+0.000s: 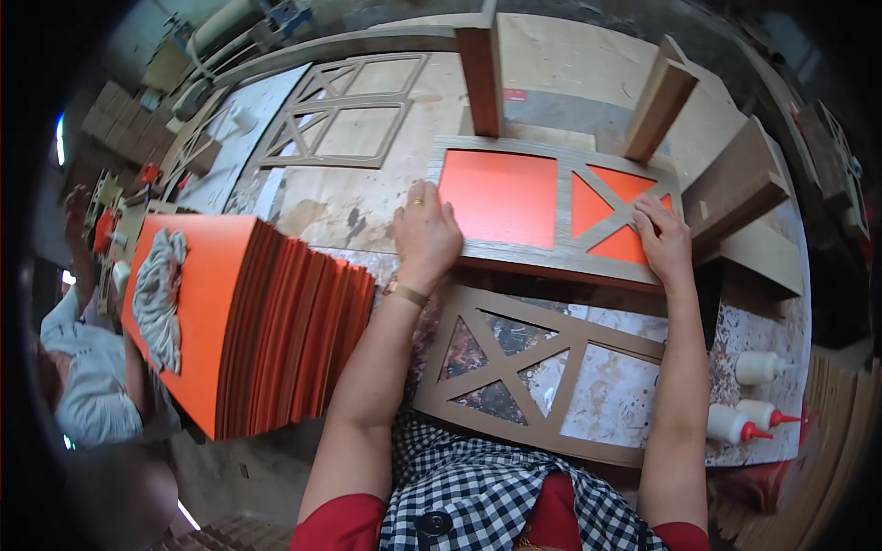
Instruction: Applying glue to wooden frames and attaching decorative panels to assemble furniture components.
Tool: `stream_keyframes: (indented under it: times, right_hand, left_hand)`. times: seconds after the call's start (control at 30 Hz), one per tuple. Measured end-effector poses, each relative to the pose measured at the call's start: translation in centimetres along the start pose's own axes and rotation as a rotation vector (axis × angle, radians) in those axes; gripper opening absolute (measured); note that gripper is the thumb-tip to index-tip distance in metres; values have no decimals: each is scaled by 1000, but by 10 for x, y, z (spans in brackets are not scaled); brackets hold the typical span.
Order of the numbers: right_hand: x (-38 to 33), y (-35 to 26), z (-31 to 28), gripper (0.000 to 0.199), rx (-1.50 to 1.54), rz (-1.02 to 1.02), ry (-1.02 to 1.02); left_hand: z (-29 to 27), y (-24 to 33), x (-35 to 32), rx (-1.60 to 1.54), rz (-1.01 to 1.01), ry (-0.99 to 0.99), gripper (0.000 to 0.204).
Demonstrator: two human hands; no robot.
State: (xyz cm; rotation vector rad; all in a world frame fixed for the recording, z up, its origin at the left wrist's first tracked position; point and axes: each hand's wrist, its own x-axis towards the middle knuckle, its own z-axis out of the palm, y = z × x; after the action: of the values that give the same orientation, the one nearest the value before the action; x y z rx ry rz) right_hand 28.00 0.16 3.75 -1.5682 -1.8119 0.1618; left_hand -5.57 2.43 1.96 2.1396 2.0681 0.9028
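In front of me lies a grey wood-grain frame [567,197] with an orange board [501,197] showing through its openings, one rectangular and one crossed by an X. My left hand [427,231], with a ring and a wristband, grips the frame's left end, fingers bent along the edge. At the other end my right hand [661,237] has its fingers curled onto the frame beside the X; its fingertips press there. Closer to me, between my forearms, rests a brown frame [562,386] with the same X and rectangle cut-outs.
A tall stack of orange boards [197,303] stands at left, a crumpled grey cloth [159,303] on top. White glue bottles [730,424] lie at right. Upright wooden boards [480,78] rise behind the frame. More cut-out frames [344,110] lie far left. Another person [96,367] is at left.
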Motion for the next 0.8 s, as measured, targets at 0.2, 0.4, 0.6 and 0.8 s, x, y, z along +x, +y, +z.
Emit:
stream_keyframes:
  times: [0.2, 0.4, 0.6, 0.8]
  right_hand:
    - [0, 2, 10, 41, -234, 4, -12]
    - [6, 7, 12, 53, -470, 17, -60]
    - [22, -5, 3, 53, -499, 186, -215]
    - [67, -83, 55, 50, -643, -15, -298]
  left_hand:
    - [-4, 4, 1, 159, 7, -1, 53]
    - [-105, 43, -73, -114, 316, 49, 63]
    - [-303, -4, -126, 62, 521, 241, 19]
    - [-379, -65, -87, -47, 6, 213, 35]
